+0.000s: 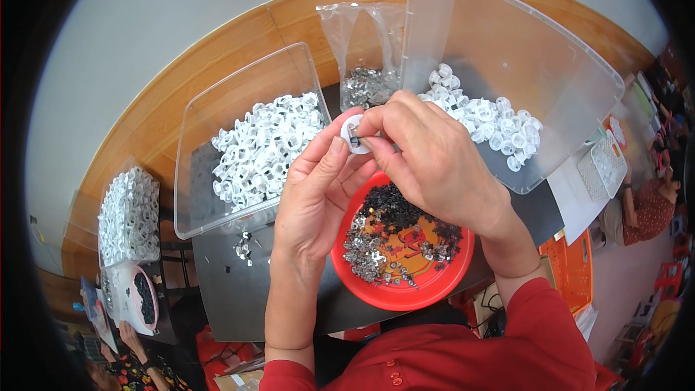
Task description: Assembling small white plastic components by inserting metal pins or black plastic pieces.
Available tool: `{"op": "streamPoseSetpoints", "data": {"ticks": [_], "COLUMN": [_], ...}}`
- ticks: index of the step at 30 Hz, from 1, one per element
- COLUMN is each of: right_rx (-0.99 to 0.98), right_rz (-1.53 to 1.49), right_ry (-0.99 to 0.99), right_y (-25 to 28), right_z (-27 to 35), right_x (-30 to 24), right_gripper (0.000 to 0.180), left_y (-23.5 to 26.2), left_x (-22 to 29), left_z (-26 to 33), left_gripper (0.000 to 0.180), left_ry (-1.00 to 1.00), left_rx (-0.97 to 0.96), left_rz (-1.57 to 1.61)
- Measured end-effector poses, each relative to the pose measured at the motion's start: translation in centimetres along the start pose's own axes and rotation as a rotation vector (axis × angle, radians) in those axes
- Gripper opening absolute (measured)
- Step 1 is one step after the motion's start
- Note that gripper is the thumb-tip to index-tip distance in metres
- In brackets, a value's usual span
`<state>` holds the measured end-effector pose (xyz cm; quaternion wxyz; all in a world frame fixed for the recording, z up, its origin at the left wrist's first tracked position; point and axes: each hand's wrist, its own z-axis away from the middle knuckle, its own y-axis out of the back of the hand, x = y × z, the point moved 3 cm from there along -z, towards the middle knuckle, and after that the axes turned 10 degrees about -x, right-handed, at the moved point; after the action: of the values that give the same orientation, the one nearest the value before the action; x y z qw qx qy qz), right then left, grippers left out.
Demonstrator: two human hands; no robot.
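While left fingers [330, 162] and right fingers [379, 122] pinch a disc [347, 129], wood panelling [232, 51] backs the dark table [239, 304].

We could pass over the bare desk [230, 300] left of our left forearm [289, 311]. Ahead of our hands [315, 192], the left bin [194, 192] and right bin [521, 40] raise clear walls, and a plastic bag [334, 32] stands in the gap between.
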<state>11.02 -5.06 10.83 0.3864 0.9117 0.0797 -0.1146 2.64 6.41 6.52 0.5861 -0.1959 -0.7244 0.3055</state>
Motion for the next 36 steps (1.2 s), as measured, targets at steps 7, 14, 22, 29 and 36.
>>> {"op": "streamPoseSetpoints", "data": {"ticks": [7, 14, 22, 29, 36], "right_rx": [-0.01, 0.054, 0.105, 0.032, 0.066], "right_rz": [0.002, 0.05, -0.022, -0.151, -0.254], "right_ry": [0.031, 0.06, 0.078, 0.055, 0.06], "right_y": [-0.1, -0.4, 0.2, -0.6, -0.7], "right_z": [0.2, 0.1, 0.0, 0.0, -0.1], "right_x": [0.0, -0.1, -0.2, 0.2, 0.4], "right_gripper": [0.017, 0.016, 0.015, 0.012, 0.013], "left_y": [0.4, 0.5, 0.3, 0.9, 1.6], "left_x": [0.0, 0.1, 0.0, -0.2, -0.5], "left_z": [0.1, 0.0, 0.1, -0.2, 0.0], "left_gripper": [0.039, 0.038, 0.038, 0.037, 0.044], "left_ry": [-0.018, -0.055, -0.091, -0.143, -0.177], "left_rx": [-0.016, -0.047, -0.052, 0.031, -0.06], "left_rz": [-0.028, -0.018, -0.035, -0.098, -0.142]}}
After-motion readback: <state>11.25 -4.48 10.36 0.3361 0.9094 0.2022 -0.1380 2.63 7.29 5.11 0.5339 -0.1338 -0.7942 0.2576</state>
